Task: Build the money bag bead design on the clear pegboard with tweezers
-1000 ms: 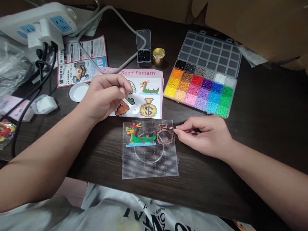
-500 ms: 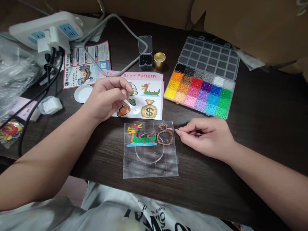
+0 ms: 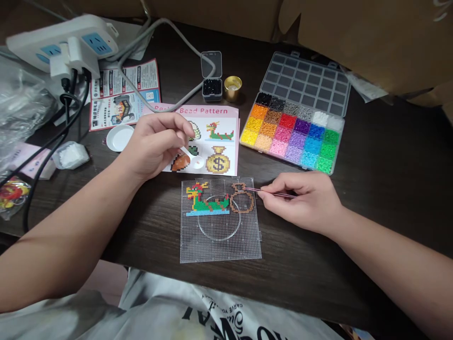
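The person's right hand (image 3: 300,202), nearer, pinches slim tweezers (image 3: 253,190), tips toward nine o'clock at a brown bead outline (image 3: 242,211), which sits at the clear pegboard's (image 3: 222,250) one o'clock. At the board's ten o'clock, the left hand (image 3: 155,144) grips a white spoon (image 3: 197,161).

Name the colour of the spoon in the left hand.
The spoon in the left hand is white, seen best in the head view.

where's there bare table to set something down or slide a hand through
Bare table shows between the pegboard and the right forearm, between the pegboard and the left forearm, and right of the bead case. It is crowded at the upper left, with the power strip, grey cable, leaflet and plastic bag.
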